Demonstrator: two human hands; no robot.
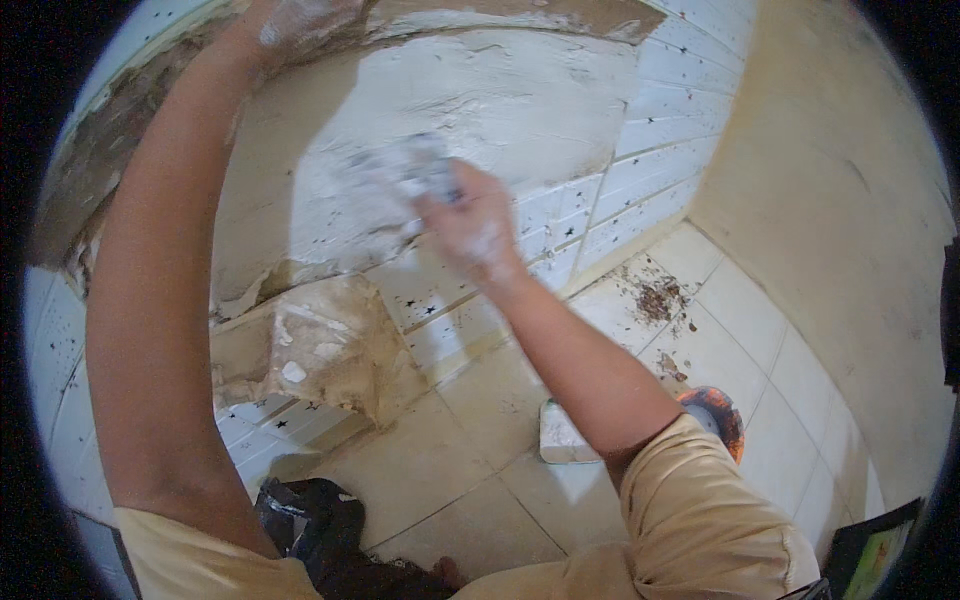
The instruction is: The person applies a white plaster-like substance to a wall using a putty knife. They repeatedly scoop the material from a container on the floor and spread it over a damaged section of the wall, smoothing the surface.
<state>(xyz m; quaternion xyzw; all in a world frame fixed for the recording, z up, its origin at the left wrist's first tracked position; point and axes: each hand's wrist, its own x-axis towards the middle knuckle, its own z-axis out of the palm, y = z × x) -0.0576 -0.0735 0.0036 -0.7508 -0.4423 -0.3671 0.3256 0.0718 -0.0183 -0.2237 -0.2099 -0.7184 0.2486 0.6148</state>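
Observation:
My right hand (475, 215) is closed round a putty knife (425, 170) smeared with white plaster; motion blurs it. The knife is against or just off a patch of wet white plaster (510, 105) on the wall, whose surface shows ridges and trowel marks. My left arm reaches up past the left side of the patch. At the top edge, my left hand (310, 25), whitened with plaster, is by the brown ledge (590, 18) above the patch. Its fingers are cut off by the frame, so what it touches is hidden.
Star-patterned white panels (670, 110) flank the patch. Below it, a stained, torn board (335, 335) juts out. On the tiled floor (470, 500) are brown debris (655, 295), a white block-like container (565, 435) and an orange-rimmed bucket (722, 415). A beige wall (830, 200) stands right.

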